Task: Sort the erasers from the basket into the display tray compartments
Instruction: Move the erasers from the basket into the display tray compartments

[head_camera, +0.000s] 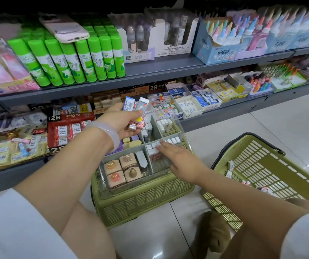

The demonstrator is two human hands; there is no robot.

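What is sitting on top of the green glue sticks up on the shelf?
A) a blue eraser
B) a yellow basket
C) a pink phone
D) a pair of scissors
C: a pink phone lies flat across the tops of the green glue sticks on the upper shelf, and nothing else rests on them.

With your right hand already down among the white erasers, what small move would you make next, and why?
Probably lift the right hand clear and take one eraser from the left hand's bundle of erasers: its straight fingers rest on the white erasers in the display tray, holding nothing.
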